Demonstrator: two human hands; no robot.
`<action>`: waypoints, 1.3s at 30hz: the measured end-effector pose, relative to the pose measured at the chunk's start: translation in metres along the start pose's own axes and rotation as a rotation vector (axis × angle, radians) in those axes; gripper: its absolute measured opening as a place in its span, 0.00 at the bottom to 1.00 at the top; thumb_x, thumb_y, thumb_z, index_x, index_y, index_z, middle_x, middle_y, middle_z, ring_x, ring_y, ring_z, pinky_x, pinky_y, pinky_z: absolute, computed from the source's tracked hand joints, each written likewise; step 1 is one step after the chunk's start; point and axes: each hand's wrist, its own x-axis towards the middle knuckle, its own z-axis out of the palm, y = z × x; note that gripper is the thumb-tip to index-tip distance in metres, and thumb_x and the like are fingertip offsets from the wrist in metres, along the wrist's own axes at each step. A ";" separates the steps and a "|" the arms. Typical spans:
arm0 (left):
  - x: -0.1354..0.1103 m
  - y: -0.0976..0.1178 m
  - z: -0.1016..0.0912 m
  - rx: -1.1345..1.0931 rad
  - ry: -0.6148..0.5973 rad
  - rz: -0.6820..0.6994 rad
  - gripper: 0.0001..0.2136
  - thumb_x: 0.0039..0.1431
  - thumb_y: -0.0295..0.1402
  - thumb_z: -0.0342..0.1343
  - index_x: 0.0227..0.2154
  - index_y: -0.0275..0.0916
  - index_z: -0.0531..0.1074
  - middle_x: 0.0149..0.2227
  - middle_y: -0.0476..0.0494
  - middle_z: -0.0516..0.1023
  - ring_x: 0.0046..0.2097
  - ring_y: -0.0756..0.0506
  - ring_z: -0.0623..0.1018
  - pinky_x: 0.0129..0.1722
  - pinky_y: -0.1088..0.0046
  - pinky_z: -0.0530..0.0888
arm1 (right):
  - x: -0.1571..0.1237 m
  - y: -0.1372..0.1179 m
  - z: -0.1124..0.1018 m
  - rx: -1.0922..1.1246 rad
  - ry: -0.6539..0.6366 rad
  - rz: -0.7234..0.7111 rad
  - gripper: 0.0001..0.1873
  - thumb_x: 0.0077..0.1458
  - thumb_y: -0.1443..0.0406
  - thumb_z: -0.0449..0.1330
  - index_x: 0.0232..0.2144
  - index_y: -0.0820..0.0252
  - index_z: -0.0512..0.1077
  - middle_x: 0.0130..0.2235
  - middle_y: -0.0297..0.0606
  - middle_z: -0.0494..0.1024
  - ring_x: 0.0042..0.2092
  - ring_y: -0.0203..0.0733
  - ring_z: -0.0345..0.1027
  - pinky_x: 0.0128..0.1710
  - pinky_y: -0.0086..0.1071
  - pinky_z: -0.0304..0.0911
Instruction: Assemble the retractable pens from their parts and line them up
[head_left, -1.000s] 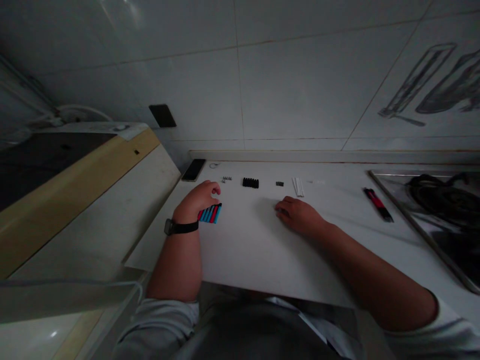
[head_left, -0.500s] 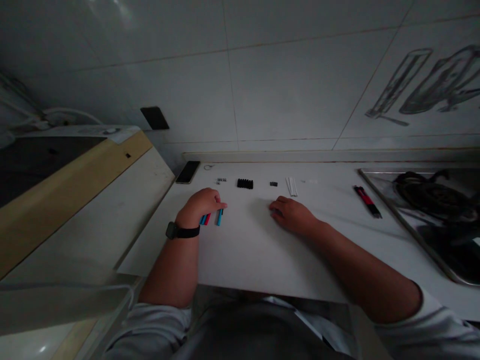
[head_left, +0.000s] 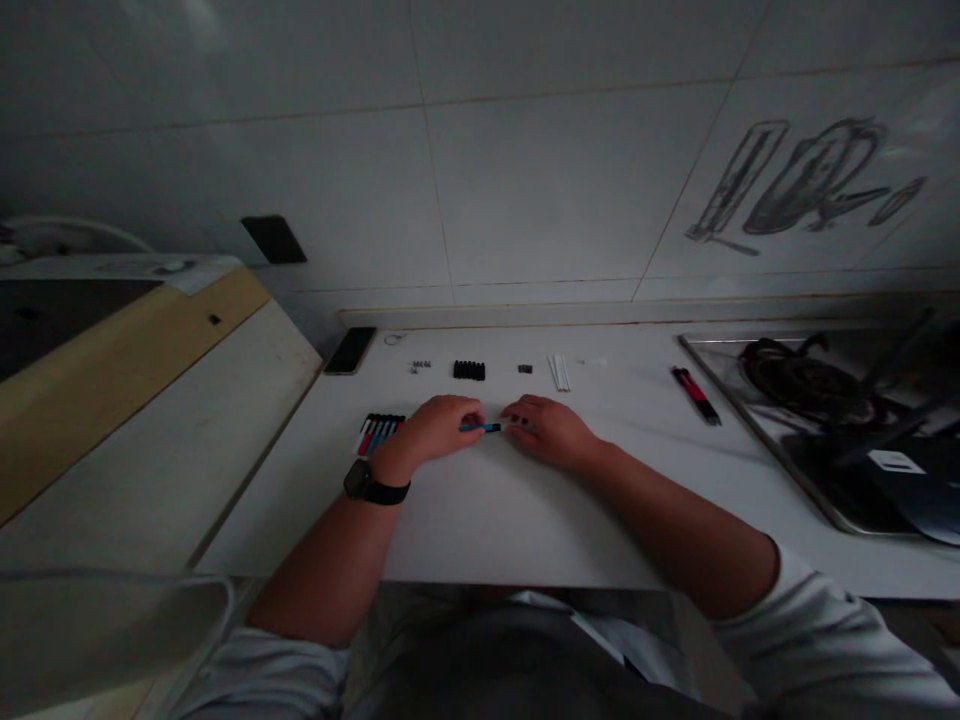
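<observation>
My left hand (head_left: 450, 424), with a dark watch on the wrist, pinches a blue pen barrel (head_left: 487, 428) with a black end pointing right. Facing it, my right hand (head_left: 541, 428) has its fingers curled together just beside that black end. Whatever those fingers hold is too small and dim to make out. Left of my left hand lies a row of pen barrels (head_left: 381, 430) in red, blue and white with black ends, partly hidden by the hand.
Along the back lie a phone (head_left: 350, 351), small metal parts (head_left: 420, 366), black ribbed pieces (head_left: 469, 370), tiny dark pieces (head_left: 525, 369) and thin white sticks (head_left: 559, 373). Red-and-black pens (head_left: 696, 396) lie near the gas stove (head_left: 795, 460) on the right. A slanted panel (head_left: 247, 400) borders the left.
My left hand has lifted a blue pen barrel from the row and carried it right, close to my right hand. The view has shifted slightly to the right.
</observation>
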 end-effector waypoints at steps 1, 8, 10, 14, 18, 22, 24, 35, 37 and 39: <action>0.002 0.003 0.002 -0.002 0.027 0.028 0.04 0.61 0.32 0.62 0.38 0.42 0.78 0.38 0.46 0.83 0.40 0.44 0.80 0.41 0.68 0.72 | 0.000 -0.001 0.002 0.017 0.019 -0.017 0.12 0.66 0.63 0.60 0.50 0.57 0.77 0.45 0.42 0.79 0.44 0.43 0.73 0.45 0.33 0.65; 0.005 0.014 0.004 -0.094 0.227 0.102 0.04 0.62 0.30 0.64 0.39 0.41 0.77 0.40 0.45 0.82 0.44 0.43 0.80 0.47 0.65 0.74 | 0.001 0.002 0.006 0.152 0.120 -0.016 0.07 0.62 0.67 0.62 0.42 0.57 0.78 0.41 0.40 0.79 0.40 0.40 0.73 0.41 0.32 0.65; 0.005 0.015 0.005 -0.178 0.274 0.067 0.06 0.61 0.30 0.65 0.41 0.41 0.77 0.40 0.45 0.82 0.43 0.44 0.80 0.47 0.66 0.74 | 0.002 0.003 0.006 0.201 0.143 -0.009 0.07 0.61 0.68 0.62 0.41 0.57 0.78 0.40 0.39 0.78 0.39 0.39 0.72 0.39 0.31 0.66; 0.009 0.015 0.013 -0.460 0.368 -0.047 0.14 0.59 0.33 0.67 0.47 0.41 0.76 0.40 0.46 0.82 0.41 0.46 0.80 0.46 0.68 0.75 | 0.004 0.003 0.009 0.288 0.183 -0.013 0.06 0.59 0.69 0.62 0.39 0.58 0.77 0.38 0.38 0.78 0.38 0.38 0.72 0.38 0.30 0.66; 0.016 0.015 0.025 -0.767 0.359 -0.106 0.12 0.59 0.39 0.66 0.40 0.38 0.75 0.37 0.45 0.80 0.39 0.47 0.79 0.44 0.69 0.76 | 0.007 0.006 0.015 0.344 0.211 0.024 0.04 0.58 0.69 0.62 0.37 0.58 0.75 0.35 0.36 0.77 0.35 0.37 0.71 0.37 0.30 0.66; 0.021 0.012 0.032 -0.974 0.349 -0.156 0.15 0.56 0.41 0.69 0.39 0.37 0.75 0.38 0.45 0.80 0.40 0.48 0.79 0.45 0.70 0.75 | 0.007 0.011 0.016 0.341 0.189 0.041 0.05 0.59 0.68 0.62 0.39 0.58 0.76 0.37 0.37 0.78 0.35 0.36 0.71 0.37 0.30 0.66; 0.023 0.009 0.034 -1.063 0.342 -0.218 0.17 0.55 0.43 0.70 0.38 0.37 0.74 0.37 0.45 0.80 0.38 0.48 0.79 0.42 0.71 0.75 | 0.007 0.014 0.016 0.326 0.182 0.048 0.06 0.59 0.67 0.62 0.40 0.58 0.76 0.38 0.38 0.78 0.35 0.36 0.72 0.37 0.30 0.66; 0.023 -0.009 0.039 -0.925 0.218 -0.439 0.16 0.54 0.43 0.69 0.36 0.38 0.73 0.29 0.49 0.75 0.25 0.52 0.71 0.19 0.79 0.62 | 0.006 0.025 0.011 0.221 0.153 0.074 0.07 0.61 0.67 0.61 0.42 0.57 0.77 0.39 0.39 0.79 0.37 0.38 0.72 0.40 0.32 0.67; 0.021 -0.005 0.034 -0.992 0.211 -0.417 0.17 0.55 0.45 0.68 0.37 0.38 0.72 0.27 0.51 0.72 0.24 0.53 0.70 0.19 0.79 0.62 | 0.006 0.026 0.009 0.202 0.156 0.069 0.07 0.61 0.68 0.61 0.41 0.58 0.78 0.39 0.39 0.79 0.36 0.38 0.72 0.40 0.32 0.67; 0.020 -0.002 0.031 -1.035 0.211 -0.414 0.18 0.55 0.46 0.68 0.38 0.38 0.72 0.26 0.51 0.72 0.23 0.53 0.69 0.19 0.79 0.63 | 0.005 0.027 0.007 0.194 0.161 0.062 0.07 0.62 0.68 0.60 0.41 0.58 0.78 0.39 0.39 0.79 0.37 0.38 0.72 0.41 0.32 0.67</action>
